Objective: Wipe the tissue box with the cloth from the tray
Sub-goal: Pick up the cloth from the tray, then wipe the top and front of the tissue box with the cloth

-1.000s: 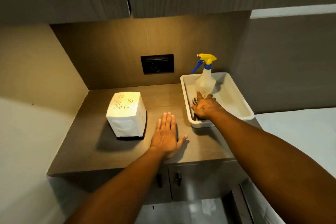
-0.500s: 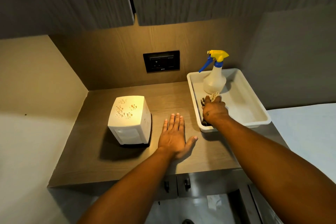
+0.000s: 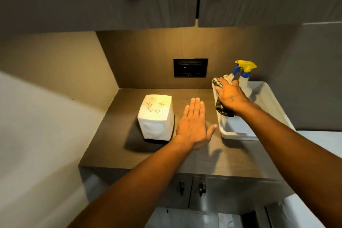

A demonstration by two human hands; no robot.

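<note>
I see my right hand (image 3: 230, 98) center-right, fingers curled round the cloth (image 3: 223, 110), held above the tray (image 3: 273, 105). Left hand (image 3: 194, 126) flat on counter (image 3: 114, 135), fingers together, thumb out, just right of tissue box (image 3: 156, 118), frame center.

From my remote feed I log two bare forearms with no sleeves, watch or rings in sight, left hand (image 3: 193, 126) unmarked, right hand (image 3: 231, 98) bearing a small dark mark on its back.

Matt wood-grain counter (image 3: 114, 127), plastic tray (image 3: 277, 105)
</note>
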